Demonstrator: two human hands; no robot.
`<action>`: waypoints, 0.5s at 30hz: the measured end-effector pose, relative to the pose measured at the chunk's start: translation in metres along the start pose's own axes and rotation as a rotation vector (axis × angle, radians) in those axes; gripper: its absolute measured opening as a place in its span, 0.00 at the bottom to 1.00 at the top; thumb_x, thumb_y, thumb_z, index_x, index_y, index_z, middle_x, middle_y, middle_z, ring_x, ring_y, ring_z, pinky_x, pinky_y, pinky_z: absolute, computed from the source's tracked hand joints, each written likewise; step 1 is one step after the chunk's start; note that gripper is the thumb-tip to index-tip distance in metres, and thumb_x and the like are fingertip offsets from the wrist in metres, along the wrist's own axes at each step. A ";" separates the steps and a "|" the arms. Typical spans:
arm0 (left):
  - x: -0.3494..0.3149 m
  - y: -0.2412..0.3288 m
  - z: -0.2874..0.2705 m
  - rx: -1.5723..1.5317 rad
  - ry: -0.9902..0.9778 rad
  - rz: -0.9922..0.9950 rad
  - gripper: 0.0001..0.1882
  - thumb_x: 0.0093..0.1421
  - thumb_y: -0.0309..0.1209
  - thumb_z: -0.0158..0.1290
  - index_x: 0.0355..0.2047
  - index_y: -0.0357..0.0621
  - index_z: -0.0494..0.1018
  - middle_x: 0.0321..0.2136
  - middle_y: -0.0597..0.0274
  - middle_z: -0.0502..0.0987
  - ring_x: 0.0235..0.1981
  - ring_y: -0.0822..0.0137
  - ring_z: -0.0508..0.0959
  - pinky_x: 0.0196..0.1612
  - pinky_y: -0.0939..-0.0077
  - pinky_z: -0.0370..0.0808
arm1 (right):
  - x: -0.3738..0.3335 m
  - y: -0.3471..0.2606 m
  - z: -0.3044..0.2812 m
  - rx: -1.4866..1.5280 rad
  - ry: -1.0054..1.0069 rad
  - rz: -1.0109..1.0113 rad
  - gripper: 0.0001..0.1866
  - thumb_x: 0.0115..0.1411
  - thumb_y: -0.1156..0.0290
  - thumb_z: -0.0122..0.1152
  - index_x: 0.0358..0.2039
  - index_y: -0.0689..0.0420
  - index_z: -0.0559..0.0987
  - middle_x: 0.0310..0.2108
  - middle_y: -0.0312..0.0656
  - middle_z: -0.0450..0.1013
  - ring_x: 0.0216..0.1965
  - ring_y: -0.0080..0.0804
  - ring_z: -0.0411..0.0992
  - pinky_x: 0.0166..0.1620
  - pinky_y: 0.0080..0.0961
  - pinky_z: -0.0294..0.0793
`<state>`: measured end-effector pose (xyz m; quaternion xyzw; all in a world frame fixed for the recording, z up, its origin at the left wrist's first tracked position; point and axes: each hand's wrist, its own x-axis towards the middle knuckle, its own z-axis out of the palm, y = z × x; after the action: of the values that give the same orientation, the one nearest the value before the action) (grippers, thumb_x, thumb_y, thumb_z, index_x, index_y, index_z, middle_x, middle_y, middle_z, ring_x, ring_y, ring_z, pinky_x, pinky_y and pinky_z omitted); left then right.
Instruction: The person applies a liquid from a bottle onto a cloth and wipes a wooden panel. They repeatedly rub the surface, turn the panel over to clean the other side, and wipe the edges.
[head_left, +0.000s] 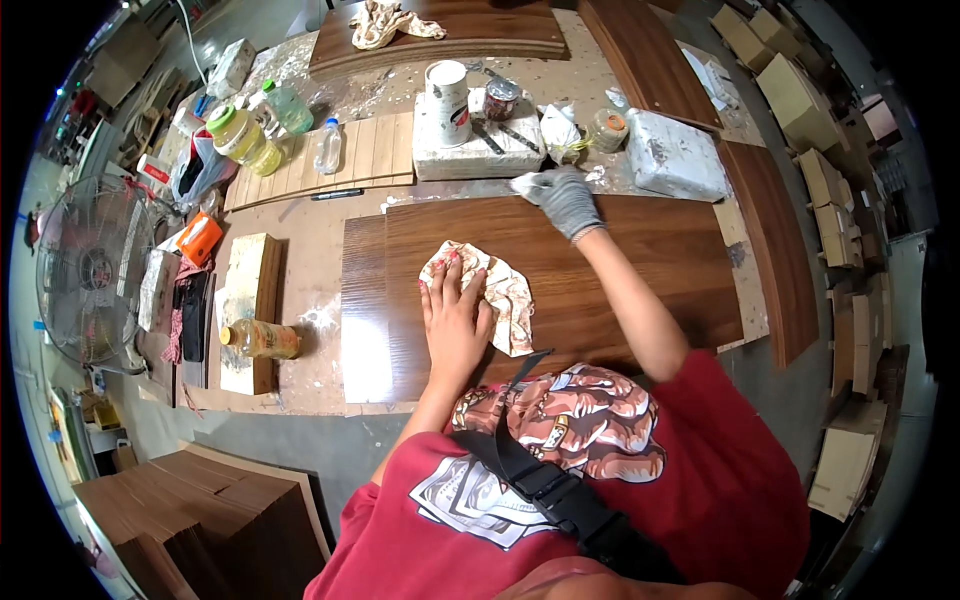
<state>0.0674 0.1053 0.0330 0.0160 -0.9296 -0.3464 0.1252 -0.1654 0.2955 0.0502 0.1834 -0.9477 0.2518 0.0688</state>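
Note:
A dark brown wood-grain board [640, 260] lies flat before me, on top of another brown board [364, 300] that shows at the left. My left hand [455, 315], bare with red nails, rests flat on a crumpled cream-and-tan patterned cloth [510, 305] on the board, its fingers spread. In a grey knitted glove, my right hand [570, 205] is at the far edge of the top board. Its fingers close on a small whitish piece [526, 186], whose kind I cannot make out.
Behind the board, a white-wrapped block [425, 160] carries a white cup [447, 100] and a small tin [502, 98]. A second white block [675, 155] stands right of it. Leftward are a wooden block [252, 270], a yellow-capped bottle [262, 339] and a fan [95, 270].

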 end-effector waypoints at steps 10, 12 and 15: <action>0.000 -0.002 0.002 0.045 -0.009 0.002 0.24 0.61 0.35 0.52 0.58 0.53 0.74 0.67 0.53 0.63 0.71 0.49 0.55 0.73 0.47 0.44 | -0.026 0.062 -0.035 -0.126 0.083 0.077 0.14 0.53 0.58 0.69 0.33 0.56 0.87 0.28 0.52 0.80 0.30 0.46 0.79 0.39 0.37 0.79; 0.003 0.003 0.005 0.040 -0.020 0.022 0.24 0.61 0.35 0.52 0.58 0.53 0.74 0.67 0.54 0.63 0.71 0.49 0.55 0.73 0.47 0.44 | -0.037 0.100 -0.064 -0.150 0.129 0.179 0.14 0.54 0.59 0.69 0.33 0.57 0.87 0.27 0.53 0.80 0.27 0.46 0.78 0.38 0.37 0.79; 0.004 0.006 0.006 0.049 -0.018 0.031 0.23 0.61 0.34 0.51 0.58 0.53 0.75 0.67 0.53 0.63 0.70 0.49 0.56 0.73 0.46 0.44 | -0.038 0.113 -0.078 -0.193 0.156 0.148 0.15 0.54 0.57 0.70 0.32 0.56 0.87 0.27 0.52 0.80 0.27 0.47 0.77 0.39 0.37 0.78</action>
<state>0.0626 0.1133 0.0335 0.0015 -0.9390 -0.3215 0.1220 -0.1699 0.4377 0.0585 0.0855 -0.9703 0.1774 0.1407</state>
